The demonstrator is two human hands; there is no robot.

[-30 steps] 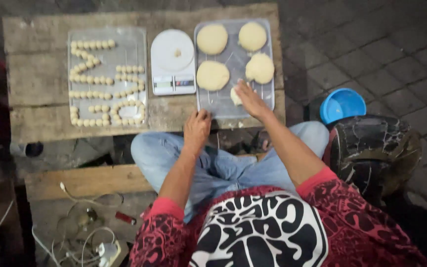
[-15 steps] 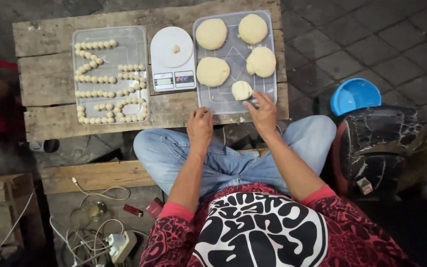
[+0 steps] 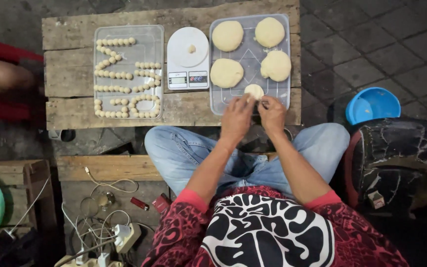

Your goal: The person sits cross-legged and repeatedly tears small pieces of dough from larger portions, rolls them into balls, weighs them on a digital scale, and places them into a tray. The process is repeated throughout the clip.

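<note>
Many small dough balls (image 3: 124, 76) are laid in rows on the left tray (image 3: 159, 34), a scale (image 3: 189, 58) beside it on the table (image 3: 70, 34). A small dough piece (image 3: 254, 91) is pinched at the right tray's (image 3: 285, 29) near edge between left hand (image 3: 236, 116) and right hand (image 3: 272, 112), both grips closed narrowly on it. The soft piece could be torn or dropped if pulled unevenly.
</note>
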